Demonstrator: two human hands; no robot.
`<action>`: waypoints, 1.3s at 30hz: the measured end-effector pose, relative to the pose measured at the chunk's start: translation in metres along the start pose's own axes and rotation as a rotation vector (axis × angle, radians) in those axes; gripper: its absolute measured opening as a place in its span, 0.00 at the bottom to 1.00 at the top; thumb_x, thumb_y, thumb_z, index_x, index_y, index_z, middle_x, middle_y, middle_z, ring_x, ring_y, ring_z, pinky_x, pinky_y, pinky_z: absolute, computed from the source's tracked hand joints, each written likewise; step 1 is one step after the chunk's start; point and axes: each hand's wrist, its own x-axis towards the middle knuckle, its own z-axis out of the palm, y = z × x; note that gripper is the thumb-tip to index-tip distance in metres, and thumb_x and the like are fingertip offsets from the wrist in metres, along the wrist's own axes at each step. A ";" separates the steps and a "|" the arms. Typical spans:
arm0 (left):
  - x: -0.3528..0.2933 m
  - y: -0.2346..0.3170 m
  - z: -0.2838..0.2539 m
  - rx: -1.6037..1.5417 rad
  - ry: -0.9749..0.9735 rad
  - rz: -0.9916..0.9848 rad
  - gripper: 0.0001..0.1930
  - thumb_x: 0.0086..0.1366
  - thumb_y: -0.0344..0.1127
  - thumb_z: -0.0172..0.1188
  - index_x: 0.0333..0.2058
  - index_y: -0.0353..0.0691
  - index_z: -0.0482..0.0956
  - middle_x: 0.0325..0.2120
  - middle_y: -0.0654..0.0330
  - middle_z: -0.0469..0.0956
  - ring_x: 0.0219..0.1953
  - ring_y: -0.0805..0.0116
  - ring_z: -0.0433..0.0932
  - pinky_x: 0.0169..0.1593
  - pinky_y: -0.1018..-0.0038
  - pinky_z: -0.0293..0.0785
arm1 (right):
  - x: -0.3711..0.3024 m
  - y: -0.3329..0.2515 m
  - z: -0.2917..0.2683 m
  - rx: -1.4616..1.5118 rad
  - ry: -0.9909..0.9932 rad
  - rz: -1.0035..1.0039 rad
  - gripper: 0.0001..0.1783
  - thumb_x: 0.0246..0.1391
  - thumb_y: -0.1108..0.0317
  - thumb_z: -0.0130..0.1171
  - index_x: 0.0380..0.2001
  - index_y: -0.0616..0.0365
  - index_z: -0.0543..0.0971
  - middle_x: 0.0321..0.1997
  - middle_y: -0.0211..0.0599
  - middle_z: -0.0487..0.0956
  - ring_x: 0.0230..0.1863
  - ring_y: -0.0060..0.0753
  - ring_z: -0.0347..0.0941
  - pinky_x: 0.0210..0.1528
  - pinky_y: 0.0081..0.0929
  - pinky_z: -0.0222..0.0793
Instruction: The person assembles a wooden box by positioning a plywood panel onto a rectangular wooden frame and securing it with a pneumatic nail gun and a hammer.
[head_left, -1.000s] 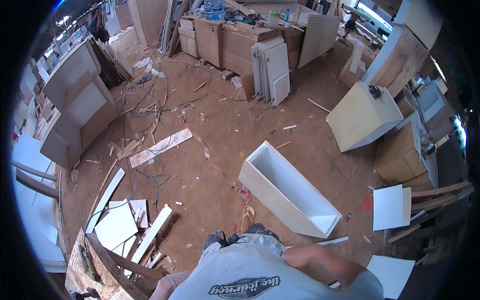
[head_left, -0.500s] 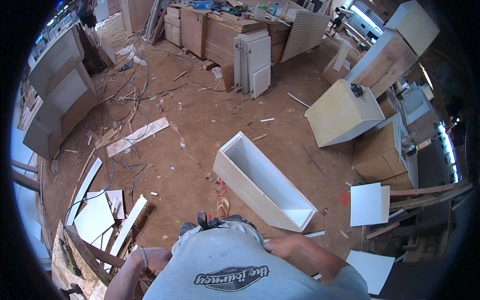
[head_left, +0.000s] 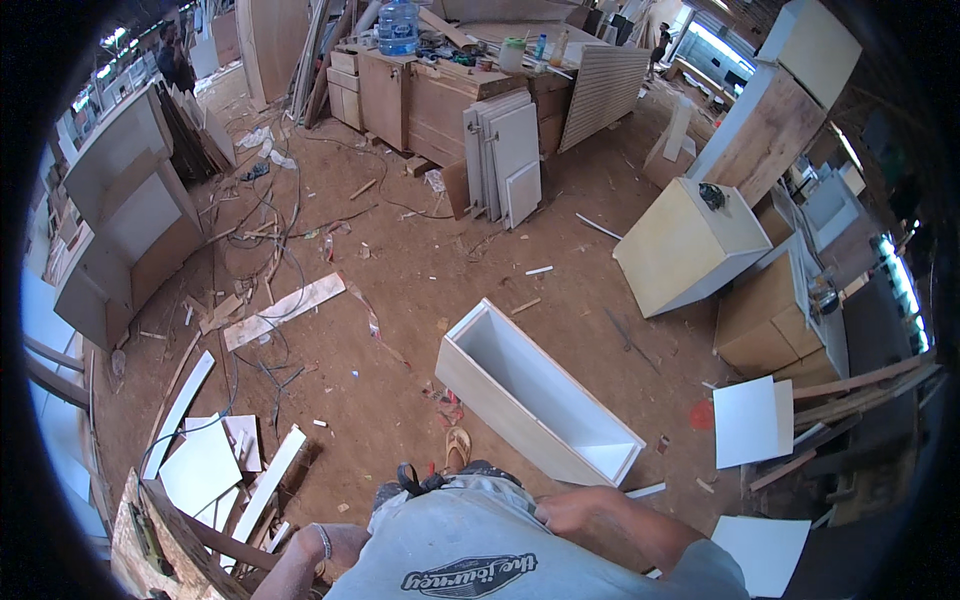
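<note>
My right hand [head_left: 566, 510] is curled closed at the right side of my grey shirt [head_left: 440, 530]. What its fingers hold, if anything, is hidden. On the other side my left hand [head_left: 345, 545], below a wrist bracelet [head_left: 324, 541], rests by the shirt, its fingers out of sight. Just ahead, slightly right, a long open box [head_left: 515, 415] lies on the floor, pale wood outside and white inside. It is apart from both hands. My sandalled foot [head_left: 458, 448] shows beside its near left side.
White board offcuts [head_left: 205, 465] and a chipboard piece [head_left: 150, 545] lie at left. Cables [head_left: 285, 225] trail over the dirt floor. Ahead stands a cluttered workbench [head_left: 440, 105] with panels [head_left: 515, 165] leaning on it. Cabinets [head_left: 690, 245] crowd the right; people [head_left: 175, 60] are far off.
My view has tipped upward a little, so the floor things sit lower in the picture. My right hand shows more fully beside the shirt. The box has stayed in place.
</note>
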 end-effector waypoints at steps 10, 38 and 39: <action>-0.006 0.000 -0.013 -0.040 0.002 -0.047 0.17 0.60 0.39 0.58 0.46 0.37 0.80 0.43 0.45 0.81 0.44 0.51 0.81 0.48 0.63 0.75 | -0.015 -0.084 -0.056 -0.014 -0.198 0.088 0.18 0.50 0.65 0.55 0.39 0.68 0.82 0.36 0.52 0.83 0.39 0.41 0.79 0.43 0.39 0.74; 0.039 0.047 -0.132 -0.109 0.187 0.008 0.18 0.64 0.43 0.58 0.49 0.39 0.80 0.44 0.46 0.81 0.44 0.54 0.81 0.50 0.65 0.74 | 0.021 -0.111 -0.198 0.194 0.272 -0.065 0.13 0.57 0.62 0.54 0.40 0.56 0.80 0.33 0.36 0.83 0.36 0.31 0.77 0.41 0.30 0.72; 0.045 0.053 -0.145 -0.033 0.152 -0.026 0.19 0.65 0.44 0.58 0.49 0.40 0.80 0.44 0.47 0.82 0.44 0.54 0.81 0.50 0.65 0.74 | 0.034 -0.113 -0.204 0.113 0.242 -0.047 0.13 0.58 0.61 0.53 0.41 0.55 0.81 0.34 0.38 0.83 0.36 0.35 0.78 0.41 0.32 0.72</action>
